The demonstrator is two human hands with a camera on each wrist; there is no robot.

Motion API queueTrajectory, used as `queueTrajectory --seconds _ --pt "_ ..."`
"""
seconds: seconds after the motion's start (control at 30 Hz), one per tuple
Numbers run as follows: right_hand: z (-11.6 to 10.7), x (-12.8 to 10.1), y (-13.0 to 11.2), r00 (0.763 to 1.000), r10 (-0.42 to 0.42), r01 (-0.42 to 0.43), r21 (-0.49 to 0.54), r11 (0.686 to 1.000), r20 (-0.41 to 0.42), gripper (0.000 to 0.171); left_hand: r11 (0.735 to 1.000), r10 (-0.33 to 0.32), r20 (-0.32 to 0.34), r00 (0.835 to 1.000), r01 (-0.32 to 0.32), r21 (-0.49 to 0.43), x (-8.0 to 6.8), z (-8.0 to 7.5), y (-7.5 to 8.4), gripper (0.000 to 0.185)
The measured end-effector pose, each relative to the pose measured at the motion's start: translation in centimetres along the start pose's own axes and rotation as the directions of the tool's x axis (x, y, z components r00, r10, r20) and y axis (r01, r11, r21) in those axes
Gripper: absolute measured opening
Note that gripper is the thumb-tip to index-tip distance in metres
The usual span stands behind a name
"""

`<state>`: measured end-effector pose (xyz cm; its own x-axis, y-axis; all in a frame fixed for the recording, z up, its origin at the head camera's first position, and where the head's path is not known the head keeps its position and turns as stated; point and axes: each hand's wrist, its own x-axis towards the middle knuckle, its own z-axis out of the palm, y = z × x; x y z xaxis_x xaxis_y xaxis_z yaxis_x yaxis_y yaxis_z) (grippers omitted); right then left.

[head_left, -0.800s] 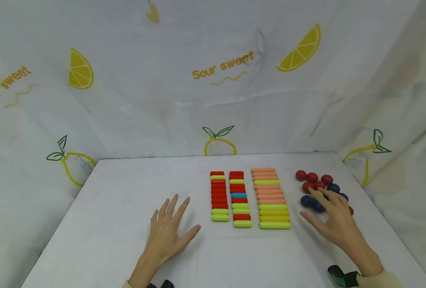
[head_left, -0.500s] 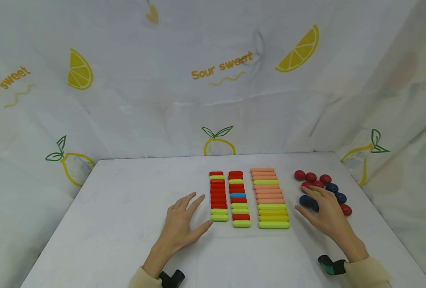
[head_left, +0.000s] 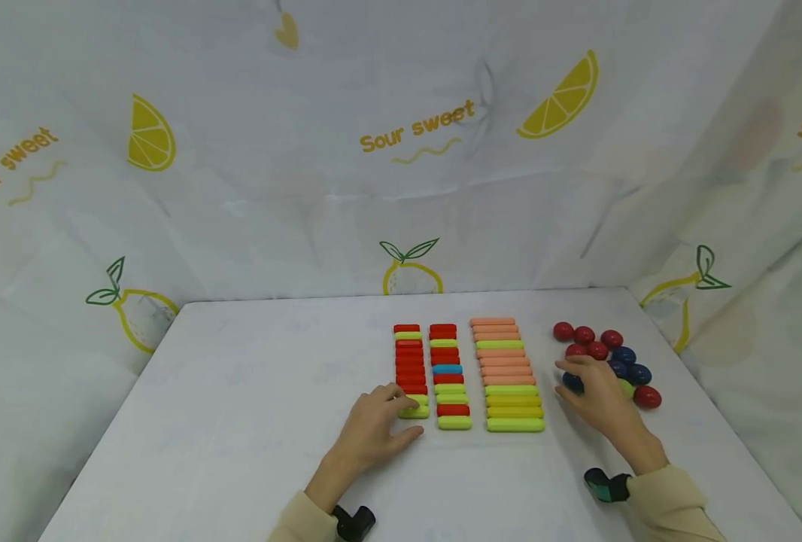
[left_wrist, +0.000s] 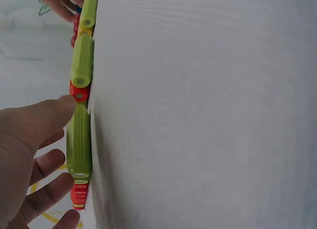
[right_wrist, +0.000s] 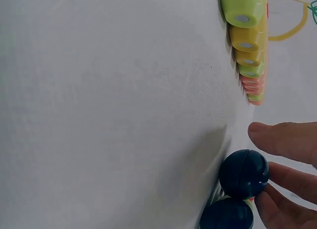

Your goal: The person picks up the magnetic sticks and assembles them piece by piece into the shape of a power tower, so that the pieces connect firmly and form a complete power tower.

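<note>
Sticks (head_left: 447,369) all in rows, L hand (head_left: 374,433) touching green stick (head_left: 414,411), R hand (head_left: 593,388) fingers spread over blue ball (right_wrist: 243,173); nothing lifted yet.

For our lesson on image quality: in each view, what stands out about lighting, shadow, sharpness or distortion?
Head view: even, soft light, faint shadows under the left hand and right hand, backdrop bowed towards the edges. Left wrist view: scene turned sideways, green stick sharp. Right wrist view: also sideways, dark blue ball casts a soft shadow.
</note>
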<state>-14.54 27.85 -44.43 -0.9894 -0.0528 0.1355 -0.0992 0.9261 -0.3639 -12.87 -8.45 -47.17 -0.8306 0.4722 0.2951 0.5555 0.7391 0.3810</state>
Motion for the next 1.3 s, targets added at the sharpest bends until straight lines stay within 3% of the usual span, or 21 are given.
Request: queueTrajectory --seconds 0.23,0.47,0.73,0.9,1.13,1.3 --pt "0.0 -0.1 -0.1 0.999 0.027 -0.025 -0.042 0.999 0.044 0.034 0.999 -0.001 0.000 1.000 0.001 0.033 0.0 0.4 0.1 0.024" --pt "0.2 -0.6 0.0 1.000 -0.010 0.010 -0.037 0.999 0.015 0.031 0.999 -0.016 0.047 0.999 0.018 -0.038 0.1 0.4 0.2 0.015" --pt "-0.6 -2.0 -2.4 0.997 -0.039 0.045 0.109 0.993 -0.061 0.037 0.996 -0.047 0.133 0.990 0.057 -0.068 -0.2 0.3 0.4 0.025" --pt "-0.4 -3.1 -5.2 0.994 -0.094 0.107 0.285 0.953 -0.057 0.035 0.988 -0.038 0.150 0.988 0.059 -0.139 -0.7 0.2 0.6 0.024" --pt "0.5 -4.0 -9.1 0.982 -0.154 0.081 0.488 0.869 0.112 0.035 0.971 0.013 0.096 0.995 0.011 -0.239 -1.3 -0.7 1.9 0.021" --pt "1.3 -4.3 -11.0 0.956 -0.233 0.086 0.584 0.807 0.181 0.036 0.953 0.005 0.117 0.993 0.031 -0.301 -1.5 -1.4 3.1 0.022"
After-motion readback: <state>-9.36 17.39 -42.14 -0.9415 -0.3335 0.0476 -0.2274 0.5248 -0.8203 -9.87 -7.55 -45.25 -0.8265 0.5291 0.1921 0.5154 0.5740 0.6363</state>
